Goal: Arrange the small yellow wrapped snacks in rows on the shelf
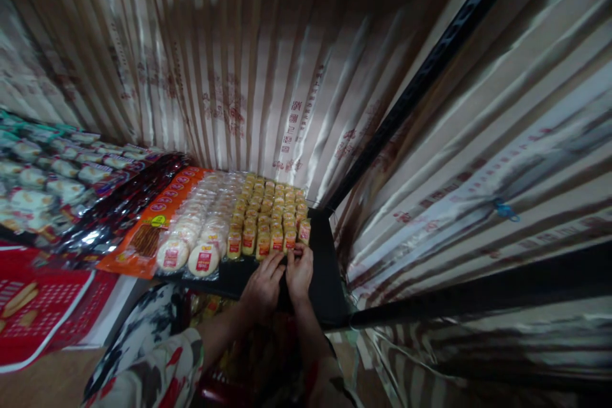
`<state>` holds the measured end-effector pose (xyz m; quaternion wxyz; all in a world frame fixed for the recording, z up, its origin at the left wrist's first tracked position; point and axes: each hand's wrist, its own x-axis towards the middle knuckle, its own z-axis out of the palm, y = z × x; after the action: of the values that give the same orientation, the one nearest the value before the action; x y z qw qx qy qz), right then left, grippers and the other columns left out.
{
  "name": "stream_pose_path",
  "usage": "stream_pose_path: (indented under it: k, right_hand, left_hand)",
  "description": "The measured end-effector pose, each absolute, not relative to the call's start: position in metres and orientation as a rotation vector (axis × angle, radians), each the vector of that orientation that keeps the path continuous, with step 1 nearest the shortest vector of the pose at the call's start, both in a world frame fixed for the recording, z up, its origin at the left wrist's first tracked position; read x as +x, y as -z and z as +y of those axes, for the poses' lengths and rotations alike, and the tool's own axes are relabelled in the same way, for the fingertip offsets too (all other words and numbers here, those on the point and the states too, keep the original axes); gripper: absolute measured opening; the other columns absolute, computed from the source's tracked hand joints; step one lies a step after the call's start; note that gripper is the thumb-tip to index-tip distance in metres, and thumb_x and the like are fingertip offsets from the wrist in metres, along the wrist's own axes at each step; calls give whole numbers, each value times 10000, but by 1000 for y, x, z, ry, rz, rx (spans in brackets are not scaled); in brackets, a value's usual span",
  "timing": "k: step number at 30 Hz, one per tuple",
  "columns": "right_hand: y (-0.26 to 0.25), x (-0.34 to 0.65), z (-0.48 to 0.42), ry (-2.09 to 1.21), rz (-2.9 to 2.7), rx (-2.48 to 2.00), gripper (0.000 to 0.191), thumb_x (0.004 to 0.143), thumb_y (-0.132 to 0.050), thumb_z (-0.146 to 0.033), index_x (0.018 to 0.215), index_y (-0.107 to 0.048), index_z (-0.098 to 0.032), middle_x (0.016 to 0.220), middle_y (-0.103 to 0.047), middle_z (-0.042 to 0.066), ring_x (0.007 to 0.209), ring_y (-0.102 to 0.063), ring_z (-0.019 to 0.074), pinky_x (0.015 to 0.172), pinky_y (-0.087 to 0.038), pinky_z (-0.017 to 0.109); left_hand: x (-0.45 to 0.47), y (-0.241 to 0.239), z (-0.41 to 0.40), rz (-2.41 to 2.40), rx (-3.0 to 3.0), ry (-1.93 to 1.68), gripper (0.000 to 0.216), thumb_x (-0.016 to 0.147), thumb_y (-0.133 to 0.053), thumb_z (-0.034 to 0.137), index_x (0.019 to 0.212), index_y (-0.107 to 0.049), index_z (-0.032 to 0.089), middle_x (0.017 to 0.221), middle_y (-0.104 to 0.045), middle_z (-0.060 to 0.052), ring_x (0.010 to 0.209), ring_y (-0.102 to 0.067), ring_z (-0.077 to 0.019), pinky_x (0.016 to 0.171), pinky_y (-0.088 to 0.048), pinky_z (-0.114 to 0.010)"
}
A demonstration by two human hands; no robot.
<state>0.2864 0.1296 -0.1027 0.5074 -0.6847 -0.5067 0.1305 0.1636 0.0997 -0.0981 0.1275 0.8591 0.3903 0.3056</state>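
So, the packs (pixel 270 220) sit in neat-ish rows on the shelf (pixel 327 268); looks mostly done, maybe just the front to tidy. Left hand (pixel 262 284) and right hand (pixel 299 272) have fingers bunched there, can't tell if they're gripping anything.

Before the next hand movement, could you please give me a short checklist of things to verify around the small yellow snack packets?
1. Both hands at the shelf front: ok; the left hand and right hand are close together.
2. Grip on a packet: cannot tell; the fingertips are too unclear.
3. Small yellow snack packets in rows: ok; red labels show along the front.
4. Round white snack packets beside them: ok, to their left.
5. Orange snack bag away from the hands: ok, left of the round packets.
6. Red basket away from the hands: ok, at far left.
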Motion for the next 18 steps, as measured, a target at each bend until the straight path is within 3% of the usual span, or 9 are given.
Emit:
stream_pose_path:
  k: [8,14,18]
  right_hand:
    - [93,287,116,-252,-1275,-1621,161,765,-460,-282,848,-550,-178,916,-530,81,798,-511,178,750,-452,334]
    - [88,250,53,-486,-1133,-1609,247,799,-478,-378,917,-557,-177,763,-561,30,609,-506,131,560,-432,244]
    - [113,213,7,-817,-1379,-1503,197,783,-509,-349,874,-618,-214,819,-658,42,776,-603,174,741,-466,285]
  left_hand:
    - [125,99,32,943,2436,-898,363,790,-363,88,1087,-561,153,1281,-499,-115,1279,-337,-224,1001,-401,-433]
    - [74,140,-12,1255,2170,-595,320,772,-425,126,1003,-618,233,1071,-621,-60,1038,-543,-188,919,-448,-348]
    - [45,151,-7,1709,2014,-280,332,776,-408,97,1035,-600,175,1118,-586,-108,1067,-511,-231,917,-421,-365]
